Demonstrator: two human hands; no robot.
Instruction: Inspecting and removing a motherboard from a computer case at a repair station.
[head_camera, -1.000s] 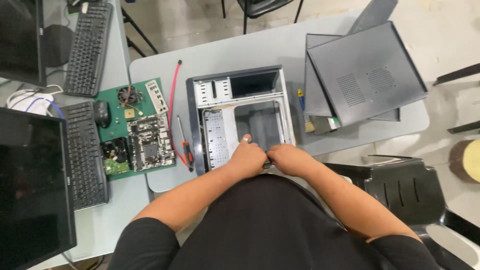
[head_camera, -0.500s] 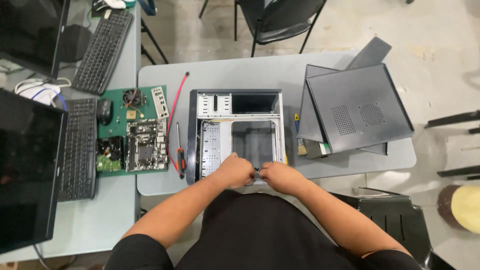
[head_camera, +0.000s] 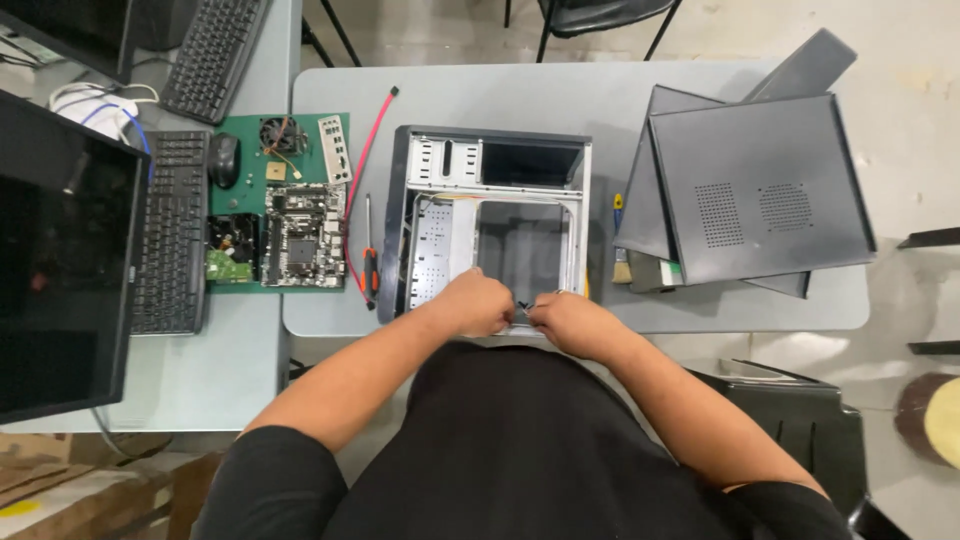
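Inside open computer case (head_camera: 490, 220): both hands (head_camera: 525, 308).

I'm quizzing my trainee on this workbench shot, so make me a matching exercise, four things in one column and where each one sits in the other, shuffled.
Things:
1. motherboard
2. screwdriver
3. side panels
4. both hands: left hand, right hand

Places:
A. stacked right of the open case
B. on the green mat
C. at the case's near edge
D. between mat and case

Pairs: 1-B, 2-D, 3-A, 4-C

PC case (head_camera: 490, 225) mid-table; motherboard (head_camera: 303, 235) left, side panels (head_camera: 760, 190) right.
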